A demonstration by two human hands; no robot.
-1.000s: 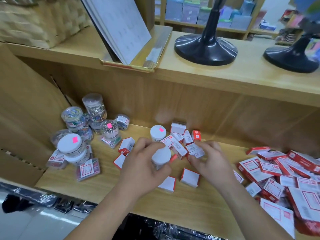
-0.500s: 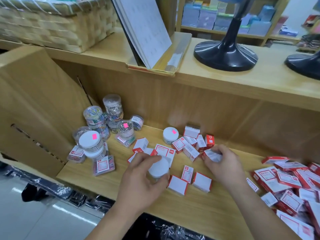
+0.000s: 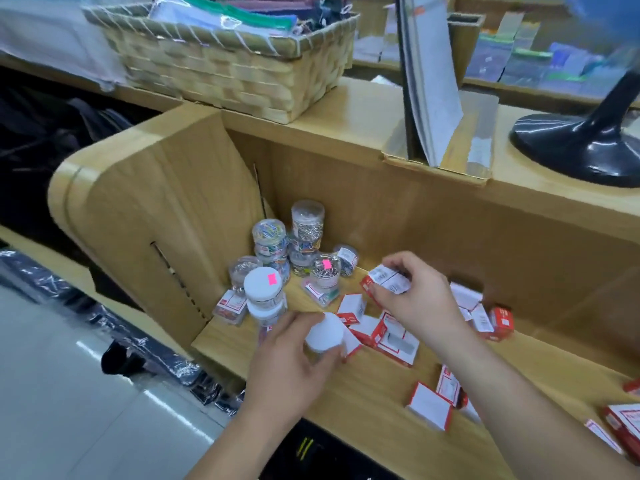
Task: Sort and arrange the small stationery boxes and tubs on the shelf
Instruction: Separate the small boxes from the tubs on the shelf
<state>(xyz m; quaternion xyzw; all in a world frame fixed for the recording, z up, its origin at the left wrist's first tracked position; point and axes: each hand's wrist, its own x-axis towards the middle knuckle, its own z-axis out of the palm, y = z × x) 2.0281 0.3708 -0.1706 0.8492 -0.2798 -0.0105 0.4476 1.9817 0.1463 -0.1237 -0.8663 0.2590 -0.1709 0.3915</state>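
Note:
My left hand (image 3: 289, 367) grips a small white-lidded tub (image 3: 324, 333) just above the wooden shelf (image 3: 374, 403). My right hand (image 3: 414, 299) holds a small red-and-white box (image 3: 386, 279) lifted over the shelf's middle. A cluster of clear tubs (image 3: 294, 240) with clips stands in the left back corner, with a white-lidded tub stack (image 3: 263, 289) in front. Loose red-and-white boxes (image 3: 381, 332) lie scattered under and between my hands, with more of these boxes (image 3: 429, 407) near the front edge.
A woven basket (image 3: 225, 71) sits on the upper shelf at the left. An upright sheet display (image 3: 429, 81) and a black round stand base (image 3: 578, 147) are on the top at the right. The shelf's side panel (image 3: 156, 230) closes the left end.
My right hand has lifted a box and moved it left toward the tubs. My left hand still holds the white-lidded tub. The view has swung to the left.

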